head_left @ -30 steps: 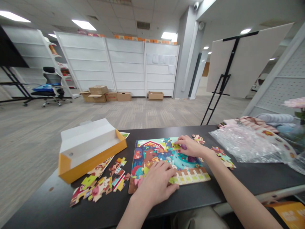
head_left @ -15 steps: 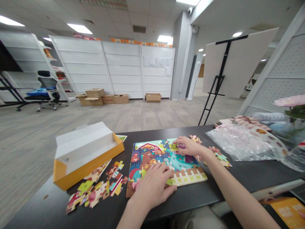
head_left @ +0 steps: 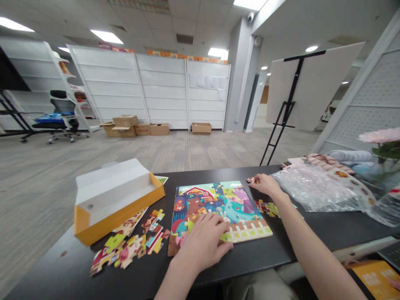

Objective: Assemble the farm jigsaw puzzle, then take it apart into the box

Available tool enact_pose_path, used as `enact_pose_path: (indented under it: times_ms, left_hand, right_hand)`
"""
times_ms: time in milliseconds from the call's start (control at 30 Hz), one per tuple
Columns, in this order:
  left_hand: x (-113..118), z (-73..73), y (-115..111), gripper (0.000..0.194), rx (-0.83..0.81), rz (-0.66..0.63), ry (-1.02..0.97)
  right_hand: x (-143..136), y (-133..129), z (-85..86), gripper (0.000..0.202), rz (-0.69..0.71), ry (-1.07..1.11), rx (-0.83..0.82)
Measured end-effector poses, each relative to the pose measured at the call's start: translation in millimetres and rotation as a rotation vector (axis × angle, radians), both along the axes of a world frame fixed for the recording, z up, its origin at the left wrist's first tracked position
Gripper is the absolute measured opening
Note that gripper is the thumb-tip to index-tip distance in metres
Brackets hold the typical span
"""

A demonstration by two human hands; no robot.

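A colourful farm-scene puzzle [head_left: 231, 208] lies flat on the black table, its pieces joined into a rectangle with a barn, animals and a white fence. My left hand [head_left: 208, 237] rests on its lower left part, fingers spread and holding nothing. Beyond the puzzle's upper right corner, my right hand [head_left: 265, 185] touches loose puzzle pieces [head_left: 251, 180] with its fingertips; its fingers partly hide them, and whether a piece is gripped is unclear. More loose pieces [head_left: 269, 209] lie right of the puzzle, partly under the right forearm. Several others [head_left: 128, 248] are scattered on the left.
An open yellow and white box [head_left: 120, 208] stands at the table's left. Crinkled clear plastic [head_left: 315, 187] and rolled cloths [head_left: 350, 156] lie at the right, near a pink flower [head_left: 381, 135]. Behind the table stands an easel [head_left: 290, 91].
My right hand has moved off the puzzle to the right, onto the loose pieces. The puzzle's purple animal at the upper right is now uncovered. My left hand has stayed on the puzzle.
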State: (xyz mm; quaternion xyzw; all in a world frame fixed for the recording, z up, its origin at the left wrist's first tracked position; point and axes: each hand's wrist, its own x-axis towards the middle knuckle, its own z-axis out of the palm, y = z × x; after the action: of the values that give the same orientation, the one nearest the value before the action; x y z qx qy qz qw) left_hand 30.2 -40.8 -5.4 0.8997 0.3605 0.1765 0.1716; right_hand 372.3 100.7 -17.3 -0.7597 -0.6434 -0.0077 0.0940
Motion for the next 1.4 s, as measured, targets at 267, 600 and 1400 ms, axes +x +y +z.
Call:
enact_pose_path:
  times_ms: [267, 600, 1400]
  left_hand:
    - [0, -0.7, 2, 0.021, 0.015, -0.005, 0.003]
    - [1, 1.7, 2, 0.021, 0.055, -0.008, 0.040]
    - [1, -1.3, 5, 0.019, 0.088, -0.025, 0.030]
  right_hand:
    - [11, -9, 19.1, 0.059, 0.253, 0.590, 0.027]
    - [-21, -85, 35.5, 0.051, 0.679, 0.690, -0.341]
    - [-28, -93, 34.4, 0.024, 0.626, 0.248, -0.162]
